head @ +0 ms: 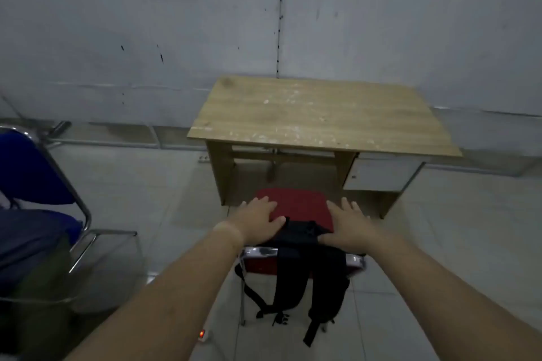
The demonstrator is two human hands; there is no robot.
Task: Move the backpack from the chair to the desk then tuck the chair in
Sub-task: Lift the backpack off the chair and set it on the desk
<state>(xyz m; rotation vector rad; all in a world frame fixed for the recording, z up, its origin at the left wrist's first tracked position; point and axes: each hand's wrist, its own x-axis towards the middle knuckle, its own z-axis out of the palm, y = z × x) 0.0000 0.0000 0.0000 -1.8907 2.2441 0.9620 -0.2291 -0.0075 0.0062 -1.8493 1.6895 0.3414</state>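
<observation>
A black backpack [303, 261] hangs over the back of a red chair [296, 204], its straps dangling down behind the chrome backrest. The chair stands in front of a light wooden desk [319, 114], with its seat partly under the desk's front edge. My left hand [258, 218] rests flat at the backpack's top left corner, fingers spread, thumb touching the bag. My right hand [349, 223] lies flat at the top right corner in the same way. Neither hand has closed around the bag.
A blue chair with a chrome frame [44, 182] stands at the left, with dark cloth on its seat. A white power strip with a red light [202, 334] lies on the tiled floor behind the red chair. The desk stands against a grey wall and has a grey drawer [378, 174] at its right.
</observation>
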